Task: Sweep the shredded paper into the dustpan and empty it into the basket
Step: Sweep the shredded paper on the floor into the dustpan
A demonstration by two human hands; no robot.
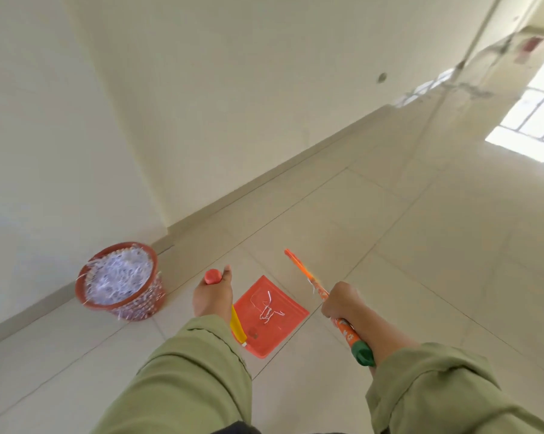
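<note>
My left hand (212, 297) gripped the dustpan handle (213, 276); my right hand (341, 300) clenched the one broom handle (308, 275). The single red dustpan (269, 317) hung over the tiled floor (421, 261), a few strands of shredded paper (269, 308) lying on it. I judged them feather-light, limp and easily blown off, so the pan should be carried level by its handle. One basket (120, 281), heaped with shreds, stood nearby by the wall (60, 136).

text: none legible | labels: none | numbers: none | signs: none
</note>
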